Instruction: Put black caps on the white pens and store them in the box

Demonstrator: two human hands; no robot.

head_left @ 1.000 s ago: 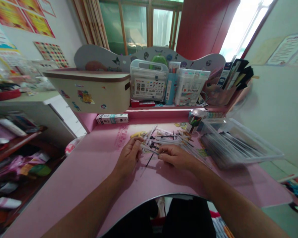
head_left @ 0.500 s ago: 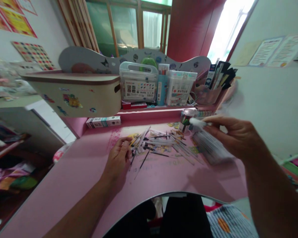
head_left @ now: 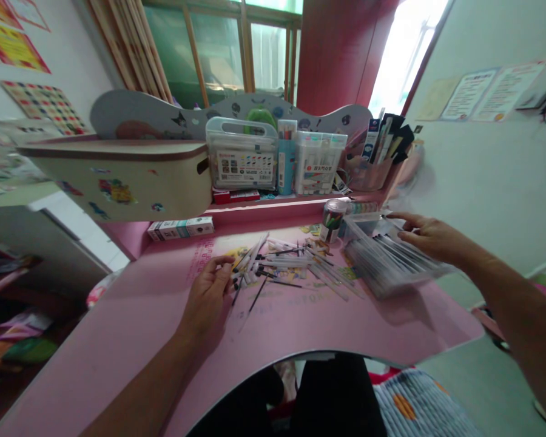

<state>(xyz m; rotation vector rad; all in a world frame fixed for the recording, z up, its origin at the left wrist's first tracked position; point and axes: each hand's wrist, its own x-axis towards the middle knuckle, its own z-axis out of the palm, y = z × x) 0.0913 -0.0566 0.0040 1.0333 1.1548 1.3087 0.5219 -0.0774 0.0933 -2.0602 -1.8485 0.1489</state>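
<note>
Thin white and black sticks that look like pens or refills (head_left: 286, 262) lie in a loose pile on the pink desk (head_left: 300, 325). At the pile's left edge my left hand (head_left: 212, 284) rests with curled fingers; whatever lies between thumb and fingertips is hidden. A clear plastic box (head_left: 391, 284) stands to the right of the pile, with many similar sticks side by side in it. Over its far right rim reaches my right hand (head_left: 425, 235), index finger stretched out and thumb apart, with no stick plainly visible in it.
Behind the box stands a clear jar (head_left: 332, 220) with coloured contents. The shelf above holds a cream bin (head_left: 118, 182), a clear handled case (head_left: 242, 155), a blue tube (head_left: 286, 164), a marker box (head_left: 319, 164) and a pen holder (head_left: 368, 173). A small carton (head_left: 181, 228) lies below.
My right hand has moved to the box's rim, and the white stick it pinched no longer shows between its fingers. The view has shifted slightly; my left hand stays beside the pile.
</note>
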